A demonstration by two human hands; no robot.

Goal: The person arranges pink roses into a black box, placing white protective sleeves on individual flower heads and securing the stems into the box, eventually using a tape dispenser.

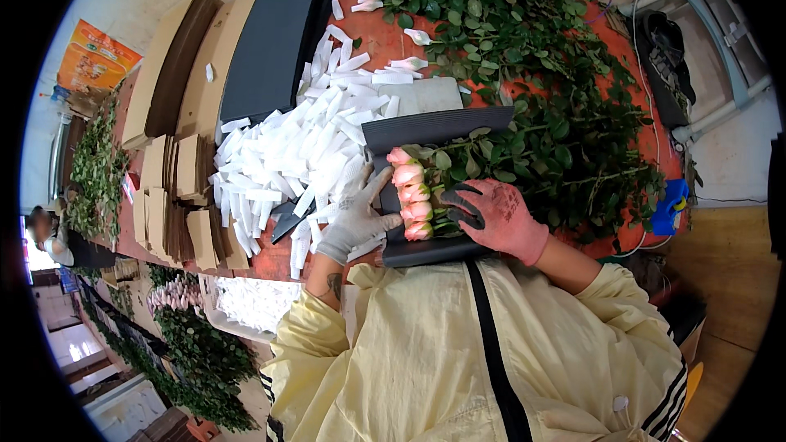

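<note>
A row of pink roses [412, 193] lies with heads to the left on a dark corrugated sheet [438, 128], whose far and near edges rise around them. My left hand [359, 219], in a white glove, is open with fingers spread and touches the left side of the rose heads. My right hand [501, 219], in a pink glove with grey fingertips, rests over the stems just right of the heads. Its fingers are apart, partly bent; what lies under the palm is hidden. Leafy stems [565, 168] stretch away to the right.
A heap of white foam sleeves [286, 143] covers the table's middle left. Beyond stand dark sheets [270, 41] and stacked cardboard [176, 65]. More leafy roses [491, 16] lie at the far side. A blue tool [670, 206] sits at the right edge. Another person [57, 241] is at far left.
</note>
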